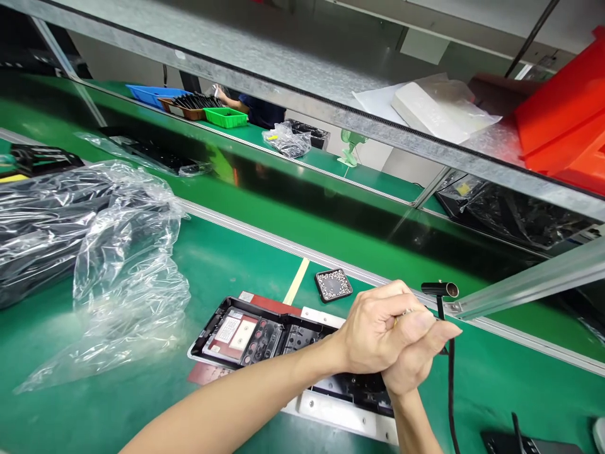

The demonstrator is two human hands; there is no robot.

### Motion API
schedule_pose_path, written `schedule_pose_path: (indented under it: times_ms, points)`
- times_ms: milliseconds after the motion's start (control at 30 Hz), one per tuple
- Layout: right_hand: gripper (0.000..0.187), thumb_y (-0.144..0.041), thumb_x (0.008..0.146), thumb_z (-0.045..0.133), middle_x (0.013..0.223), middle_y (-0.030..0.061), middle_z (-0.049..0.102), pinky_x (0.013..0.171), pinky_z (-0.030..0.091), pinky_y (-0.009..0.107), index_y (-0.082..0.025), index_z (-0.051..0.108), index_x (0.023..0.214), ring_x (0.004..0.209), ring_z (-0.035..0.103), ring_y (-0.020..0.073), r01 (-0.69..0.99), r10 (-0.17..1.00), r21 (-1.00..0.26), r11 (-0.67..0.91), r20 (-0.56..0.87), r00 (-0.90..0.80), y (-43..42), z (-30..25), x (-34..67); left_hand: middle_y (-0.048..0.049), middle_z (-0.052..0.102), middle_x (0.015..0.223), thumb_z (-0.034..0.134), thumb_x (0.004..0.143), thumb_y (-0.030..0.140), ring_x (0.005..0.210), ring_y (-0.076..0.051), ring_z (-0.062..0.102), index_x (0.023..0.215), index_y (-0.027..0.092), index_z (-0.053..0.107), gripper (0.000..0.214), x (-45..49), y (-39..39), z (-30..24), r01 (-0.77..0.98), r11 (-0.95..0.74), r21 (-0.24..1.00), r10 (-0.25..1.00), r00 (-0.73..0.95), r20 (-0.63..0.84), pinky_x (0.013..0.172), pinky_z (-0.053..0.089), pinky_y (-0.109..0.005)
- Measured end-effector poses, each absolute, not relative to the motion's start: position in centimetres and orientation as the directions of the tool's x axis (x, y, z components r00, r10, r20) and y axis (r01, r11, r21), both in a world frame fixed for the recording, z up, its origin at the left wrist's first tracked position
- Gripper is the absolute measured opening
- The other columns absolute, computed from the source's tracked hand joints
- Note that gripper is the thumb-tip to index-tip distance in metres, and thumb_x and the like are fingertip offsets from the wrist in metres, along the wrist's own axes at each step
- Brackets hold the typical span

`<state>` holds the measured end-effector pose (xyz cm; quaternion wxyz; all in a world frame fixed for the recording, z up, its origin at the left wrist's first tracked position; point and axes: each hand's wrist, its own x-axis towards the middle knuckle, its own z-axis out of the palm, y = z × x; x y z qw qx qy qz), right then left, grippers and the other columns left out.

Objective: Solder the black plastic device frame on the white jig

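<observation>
Above a black plastic housing (265, 334) that lies in a white fixture (340, 413) on the green bench, my two hands meet. My left hand (378, 328) is curled shut over the right, its fingers pressed around something small and metallic that I cannot make out. My right hand (416, 359) is closed underneath, its thumb pointing right toward a black tool with a metal tip (439, 290) and a black cable (451, 378) hanging down. A small black tray of tiny screws (333, 285) sits just behind the housing.
A crumpled clear plastic bag (127, 277) and bagged black parts (42, 221) fill the left. A metal rail (524, 284) slants in at right. A green conveyor (302, 208) runs behind; a person's arm (227, 98) is at the far bins. Red bins (567, 113) sit on the shelf.
</observation>
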<state>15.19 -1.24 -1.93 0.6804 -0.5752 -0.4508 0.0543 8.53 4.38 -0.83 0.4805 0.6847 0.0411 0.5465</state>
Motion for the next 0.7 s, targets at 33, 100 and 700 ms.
schedule_pose_path:
  times_ms: [33,100,700]
  points:
    - [0.066,-0.064,0.103,0.022,0.060,0.0018,0.052,0.056,0.041,0.034,-0.021,0.048,0.060,0.058,0.050,0.0163,0.446,0.602,-0.827,0.341,0.557,0.572,-1.2,-2.0,15.4,-0.0046,0.067,0.083,0.049,0.103,0.044,0.081,-0.017,0.062,0.080,0.017,0.066,0.039,8.5,4.4,-0.8,-0.464,-0.536,0.705,0.577,0.409,0.707,0.075,0.053,-0.030]
    - [0.069,-0.068,0.101,0.020,0.061,0.0022,0.052,0.059,0.043,0.035,-0.021,0.050,0.060,0.061,0.053,0.0178,0.442,0.610,-0.820,0.363,0.568,0.552,-1.0,-2.2,15.7,-0.0055,0.069,0.085,0.047,0.104,0.043,0.084,-0.018,0.064,0.084,0.017,0.068,0.039,8.2,4.5,-0.6,-0.449,-0.533,0.717,0.567,0.439,0.696,0.079,0.055,-0.032]
    - [0.076,-0.096,0.071,0.046,0.038,-0.0064,0.034,0.030,0.029,0.022,-0.022,0.040,0.054,0.032,0.030,0.0098,-0.143,0.897,-0.938,0.317,0.247,0.367,-0.2,-0.1,15.6,-0.0122,0.042,0.158,0.041,0.106,0.056,0.146,-0.029,0.040,0.157,0.021,0.033,0.062,-4.4,5.3,-3.4,0.185,-0.604,0.775,0.641,0.691,0.335,0.123,0.036,-0.050]
